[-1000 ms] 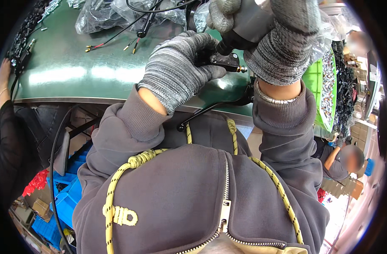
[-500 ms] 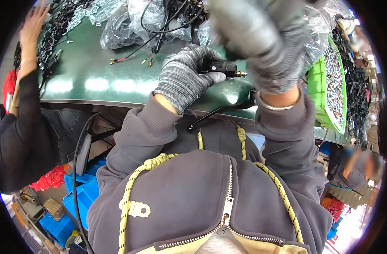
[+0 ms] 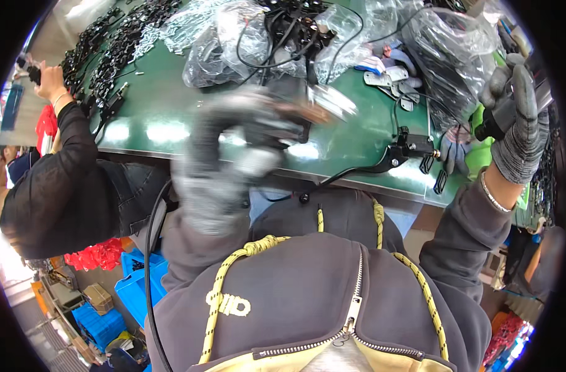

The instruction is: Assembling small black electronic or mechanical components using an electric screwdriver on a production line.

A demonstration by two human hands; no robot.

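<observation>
My left hand (image 3: 233,142), in a grey knit glove, is smeared by motion above the table's near edge. A blurred dark and silvery shape (image 3: 320,108) shows at its fingertips; its kind is unclear. Out to the right, my gloved right hand (image 3: 521,118) is closed round a black-and-silver cylindrical tool (image 3: 500,121), its black end facing left. Between my hands a black brake lever (image 3: 391,158) lies at the table edge, its arm reaching left over the edge and a brass-coloured fitting at its right end.
Clear plastic bags (image 3: 450,53) of black parts and bagged cables lie across the back of the green table (image 3: 165,115). Loose gloves (image 3: 456,149) and flat metal pieces (image 3: 391,80) lie at right, near a green bin (image 3: 478,152). A co-worker's arm (image 3: 53,142) is at left.
My right hand has swung from above the left hand out to the far right. My left hand, earlier gripping a black lever part, is now blurred. The whole view has shifted slightly.
</observation>
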